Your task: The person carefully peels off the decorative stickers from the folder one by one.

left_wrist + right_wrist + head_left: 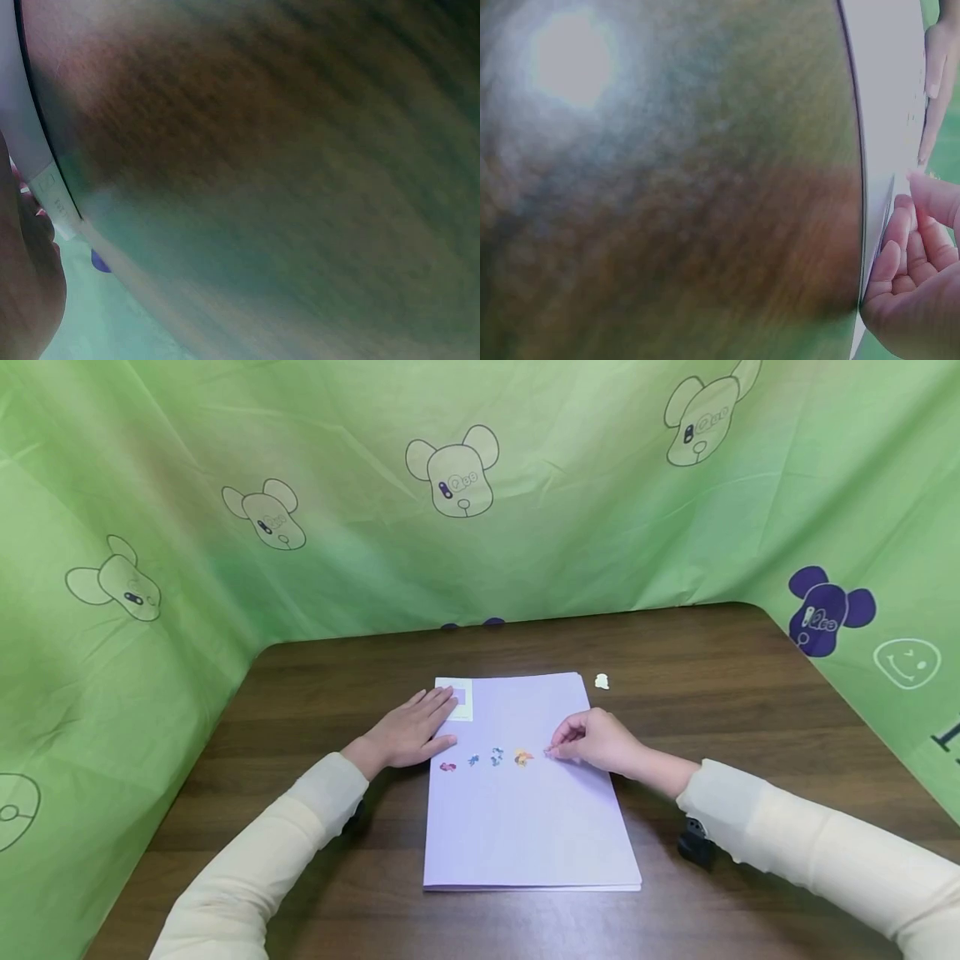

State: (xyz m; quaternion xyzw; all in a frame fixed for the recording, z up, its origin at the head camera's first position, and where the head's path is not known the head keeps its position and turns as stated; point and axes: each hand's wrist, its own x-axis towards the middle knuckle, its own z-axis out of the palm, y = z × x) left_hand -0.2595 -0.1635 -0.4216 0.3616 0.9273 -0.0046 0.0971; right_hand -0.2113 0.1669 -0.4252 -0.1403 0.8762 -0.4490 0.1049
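Observation:
A lavender folder (525, 835) lies flat on the table, with a white label (465, 710) at its upper left corner. My left hand (416, 727) rests on the folder's left side, fingers straight and fingertips over the label. Across the middle runs a row of small stickers: a pink one (447, 767), two blue ones (497, 757) and an orange-yellow one (522, 757). At the right end of that row, my right hand (596, 743) pinches a small pinkish-purple sticker (547, 752) between thumb and forefinger, right at the folder's surface. The fingertips partly hide it.
A small white paper piece (602, 682) lies on the brown wooden table (712, 693) beyond the folder's upper right corner. Green cloth (360, 527) with printed bear heads hangs around the back and sides. A dark device (696, 843) sits under the right sleeve.

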